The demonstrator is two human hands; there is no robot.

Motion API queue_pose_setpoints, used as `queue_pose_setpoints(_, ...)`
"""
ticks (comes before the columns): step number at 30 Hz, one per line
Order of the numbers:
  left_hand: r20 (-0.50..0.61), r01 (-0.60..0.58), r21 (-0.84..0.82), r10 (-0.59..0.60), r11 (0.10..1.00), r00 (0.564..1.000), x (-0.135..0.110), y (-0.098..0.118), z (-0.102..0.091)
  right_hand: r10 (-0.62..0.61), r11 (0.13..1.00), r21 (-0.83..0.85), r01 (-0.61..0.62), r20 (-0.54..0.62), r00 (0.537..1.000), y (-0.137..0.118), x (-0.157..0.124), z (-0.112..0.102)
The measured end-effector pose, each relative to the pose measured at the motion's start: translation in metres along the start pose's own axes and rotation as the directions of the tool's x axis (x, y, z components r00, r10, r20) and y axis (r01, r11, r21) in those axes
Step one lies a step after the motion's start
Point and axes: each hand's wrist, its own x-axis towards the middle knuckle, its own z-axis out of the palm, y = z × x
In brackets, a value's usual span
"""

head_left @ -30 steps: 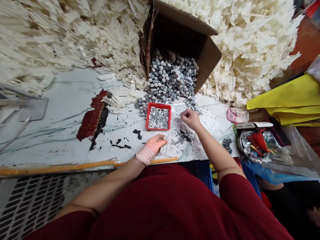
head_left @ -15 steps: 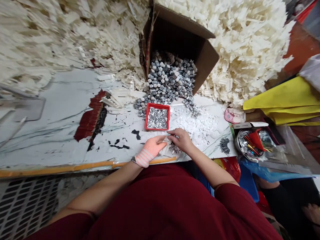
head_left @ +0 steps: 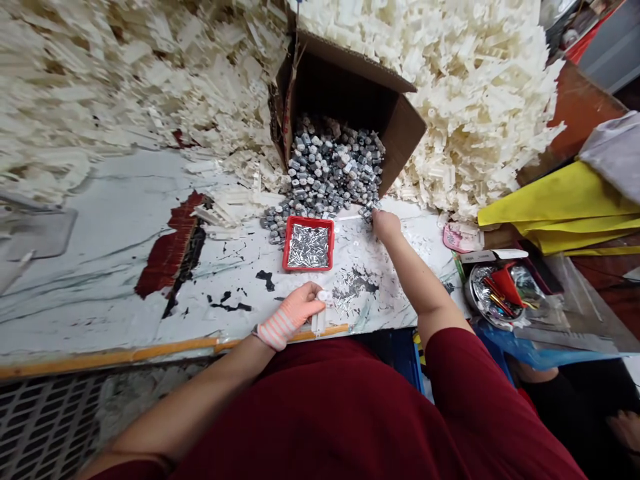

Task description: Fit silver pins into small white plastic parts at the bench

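Observation:
My left hand (head_left: pixel 293 312), in an orange-and-white striped glove, pinches a white plastic piece (head_left: pixel 325 295) with a rounded end near the table's front edge. Loose silver metal pins (head_left: pixel 345 303) lie just right of it. Stretched forward, my bare right hand (head_left: pixel 387 227) has its fingers drawn together at the near right edge of a heap of small grey motor-like cylinders (head_left: pixel 333 163) with white ends. The fingertips are partly hidden, so what they hold does not show. Between the hands and the heap stands a red tray (head_left: pixel 332 248) of silver pins.
An open cardboard box (head_left: pixel 405 143) lies on its side behind the grey pieces. Large piles of cream plastic parts (head_left: pixel 470 113) rise around it. A metal bowl (head_left: pixel 475 300) of tools stands right, below yellow cloth (head_left: pixel 555 207). Another person's leg shows at lower right.
My right hand has left the spot beside my left hand and moved forward to the grey pieces. The left hand stays near the edge, its white piece now more exposed.

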Motion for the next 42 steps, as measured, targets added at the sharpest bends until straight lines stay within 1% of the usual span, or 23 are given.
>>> queue_pose_setpoints(2,0.0,-0.005,-0.008,0.005,1.0,1.0,0.0,-0.001,-0.001,-0.029,0.998,-0.059,0.033,0.07,0.997,-0.006,0.01,0.002)
queue_pose_setpoints(5,-0.001,-0.003,-0.008,0.003,1.0,1.0,0.0,-0.002,-0.001,-0.037,0.997,-0.066,0.044,0.106,0.994,-0.013,0.016,0.004)
queue_pose_setpoints(12,-0.002,-0.016,-0.052,0.016,0.998,1.0,0.0,-0.003,-0.004,-0.123,0.99,-0.051,0.133,0.175,0.977,-0.004,0.01,0.0)
queue_pose_setpoints(16,-0.037,-0.004,-0.042,0.003,0.999,0.999,0.002,-0.005,-0.004,-0.135,0.99,-0.018,0.139,0.15,0.979,0.001,0.008,-0.002)
queue_pose_setpoints(19,-0.064,-0.006,-0.109,-0.001,0.994,0.998,0.004,-0.005,-0.003,-0.139,0.99,0.023,0.137,0.1,0.985,0.008,0.007,-0.002)
queue_pose_setpoints(20,-0.073,-0.008,-0.139,-0.003,0.99,0.997,0.004,-0.004,-0.003,-0.122,0.99,0.079,0.117,0.063,0.99,0.01,0.004,-0.001)
queue_pose_setpoints(21,-0.081,-0.006,-0.167,-0.008,0.986,0.997,0.005,-0.004,-0.002,-0.086,0.979,0.186,0.081,0.018,0.996,0.011,-0.001,0.001)
queue_pose_setpoints(22,-0.088,-0.002,-0.192,-0.015,0.981,0.996,0.005,-0.003,-0.001,-0.029,0.939,0.343,0.035,-0.02,0.999,0.01,-0.008,0.004)
queue_pose_setpoints(23,-0.094,0.001,-0.216,-0.022,0.976,0.995,0.006,-0.003,0.0,0.03,0.849,0.528,-0.005,-0.04,0.999,0.006,-0.019,0.007)
queue_pose_setpoints(24,-0.101,-0.001,-0.243,-0.024,0.97,0.995,0.008,-0.002,0.001,0.075,0.709,0.705,-0.025,-0.04,0.996,0.0,-0.033,0.012)
queue_pose_setpoints(25,-0.114,-0.011,-0.27,-0.021,0.963,0.993,0.009,-0.001,0.002,0.09,0.552,0.834,-0.021,-0.034,0.995,-0.009,-0.05,0.016)
queue_pose_setpoints(26,-0.135,-0.031,-0.295,-0.009,0.955,0.991,0.01,0.0,0.004,0.059,0.424,0.906,0.021,-0.05,0.997,-0.02,-0.069,0.02)
queue_pose_setpoints(27,-0.158,-0.057,-0.316,0.007,0.947,0.987,0.011,0.001,0.005,0.015,0.343,0.935,0.089,-0.1,0.995,-0.033,-0.089,0.024)
queue_pose_setpoints(28,-0.18,-0.084,-0.334,0.024,0.939,0.983,0.012,0.002,0.007,-0.019,0.318,0.932,0.176,-0.179,0.984,-0.046,-0.108,0.027)
queue_pose_setpoints(29,-0.201,-0.109,-0.348,0.039,0.931,0.979,0.012,0.004,0.008,-0.052,0.334,0.904,0.267,-0.265,0.963,-0.059,-0.127,0.029)
queue_pose_setpoints(31,-0.248,-0.15,-0.365,0.06,0.919,0.967,0.011,0.008,0.009,-0.119,0.398,0.834,0.382,-0.366,0.923,-0.081,-0.156,0.032)
queue_pose_setpoints(33,-0.294,-0.183,-0.356,0.076,0.916,0.953,0.008,0.012,0.009,-0.153,0.455,0.783,0.423,-0.399,0.904,-0.096,-0.173,0.036)
queue_pose_setpoints(35,-0.322,-0.196,-0.321,0.088,0.927,0.943,0.002,0.015,0.008,-0.147,0.487,0.766,0.421,-0.403,0.903,-0.105,-0.182,0.039)
queue_pose_setpoints(37,-0.305,-0.186,-0.284,0.096,0.94,0.947,-0.003,0.017,0.006,-0.113,0.492,0.768,0.411,-0.412,0.904,-0.108,-0.187,0.04)
queue_pose_setpoints(39,-0.247,-0.17,-0.274,0.101,0.947,0.964,-0.006,0.018,0.004,-0.091,0.47,0.777,0.418,-0.428,0.899,-0.104,-0.19,0.039)
queue_pose_setpoints(40,-0.205,-0.156,-0.288,0.098,0.945,0.974,-0.006,0.019,0.002,-0.107,0.447,0.782,0.435,-0.436,0.894,-0.1,-0.19,0.038)
queue_pose_setpoints(41,-0.156,-0.136,-0.309,0.09,0.941,0.984,-0.006,0.019,0.001,-0.153,0.418,0.785,0.458,-0.436,0.887,-0.093,-0.188,0.035)
queue_pose_setpoints(42,-0.109,-0.111,-0.327,0.08,0.939,0.991,-0.005,0.02,0.0,-0.229,0.387,0.788,0.479,-0.421,0.878,-0.083,-0.184,0.032)
